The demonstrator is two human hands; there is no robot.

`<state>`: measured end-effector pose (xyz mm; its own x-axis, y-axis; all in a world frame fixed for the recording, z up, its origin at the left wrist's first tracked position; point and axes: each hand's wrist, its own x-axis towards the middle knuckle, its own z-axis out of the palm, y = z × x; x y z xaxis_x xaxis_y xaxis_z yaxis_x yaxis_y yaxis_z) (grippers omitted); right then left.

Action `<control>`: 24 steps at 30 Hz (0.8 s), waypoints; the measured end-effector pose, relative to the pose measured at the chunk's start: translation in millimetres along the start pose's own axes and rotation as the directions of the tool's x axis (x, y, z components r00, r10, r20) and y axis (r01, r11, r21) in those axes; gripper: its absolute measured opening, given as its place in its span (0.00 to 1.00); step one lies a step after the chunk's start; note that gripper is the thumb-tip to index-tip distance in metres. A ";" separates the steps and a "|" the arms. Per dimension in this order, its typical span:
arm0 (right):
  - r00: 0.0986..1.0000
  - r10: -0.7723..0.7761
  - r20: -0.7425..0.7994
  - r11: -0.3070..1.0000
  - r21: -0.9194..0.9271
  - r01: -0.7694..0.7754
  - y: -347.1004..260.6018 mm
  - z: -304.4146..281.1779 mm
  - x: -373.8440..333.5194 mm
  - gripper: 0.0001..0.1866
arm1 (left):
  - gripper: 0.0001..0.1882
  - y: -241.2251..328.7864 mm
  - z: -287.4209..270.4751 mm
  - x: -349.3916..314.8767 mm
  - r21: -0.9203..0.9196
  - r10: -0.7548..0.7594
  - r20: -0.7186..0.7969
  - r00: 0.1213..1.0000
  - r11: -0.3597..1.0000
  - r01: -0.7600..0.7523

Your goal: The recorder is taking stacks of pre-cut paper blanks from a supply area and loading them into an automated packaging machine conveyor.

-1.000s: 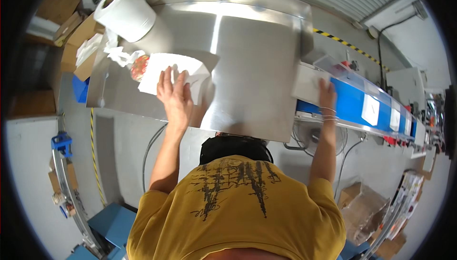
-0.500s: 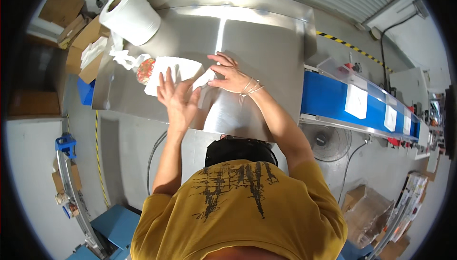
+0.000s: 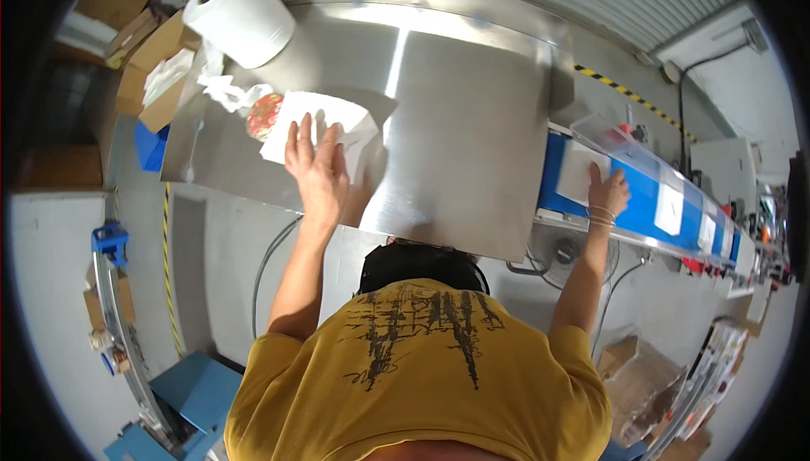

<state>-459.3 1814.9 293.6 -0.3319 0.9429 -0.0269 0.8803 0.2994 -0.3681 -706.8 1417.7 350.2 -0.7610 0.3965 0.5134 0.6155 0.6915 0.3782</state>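
My left hand (image 3: pixel 317 170) lies with fingers spread on a pile of white sheets (image 3: pixel 342 119) on the steel table. At the left edge of that pile, a round thing with a red and gold pattern (image 3: pixel 264 117) touches the sheets; its kind is not clear. Far to the right, my right hand (image 3: pixel 611 194) reaches over a blue conveyor belt (image 3: pixel 639 176). Its thumb and fingers are apart, at the right edge of a flat white sheet (image 3: pixel 580 170) on the belt's near end. The fingers do not appear to grip that sheet.
A large white paper roll (image 3: pixel 253 26) stands at the table's far left, with crumpled white paper (image 3: pixel 221 90) beside it. A raised rim bounds the steel table (image 3: pixel 464 107). Clear guards (image 3: pixel 624 145) line the belt, which carries several more white sheets (image 3: pixel 670 208). A fan (image 3: pixel 564 250) stands below.
My right hand has moved from the pile across to the belt, where one more white sheet now lies. The other sheets have shifted farther along the belt. My left hand stays on the pile.
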 end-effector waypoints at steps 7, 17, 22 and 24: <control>0.489 -0.835 0.251 0.474 0.778 0.411 -198.4 55.7 -89.0 0.30 | 0.15 1.9 -6.7 -1.3 0.004 0.012 0.048 0.999 1.000 -0.012; 0.626 -0.716 0.310 0.429 0.903 0.043 -192.8 99.7 -99.6 0.15 | 0.19 -15.5 -9.6 7.6 0.061 -0.049 0.023 0.999 0.997 0.047; 0.418 -0.902 0.109 0.153 -0.825 0.544 1.0 105.4 -17.3 0.24 | 0.19 -22.5 -13.7 4.5 0.110 -0.037 0.072 0.997 0.993 0.029; 0.506 -0.857 0.096 0.152 -0.892 0.427 90.2 100.7 26.3 0.28 | 0.18 -19.2 -8.6 6.9 0.091 0.020 0.017 1.000 0.996 -0.022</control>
<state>-422.8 1852.1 166.0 -0.9551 0.2060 0.2128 0.2942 0.5777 0.7614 -722.1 1401.9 353.1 -0.7519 0.4207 0.5075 0.6105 0.7349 0.2953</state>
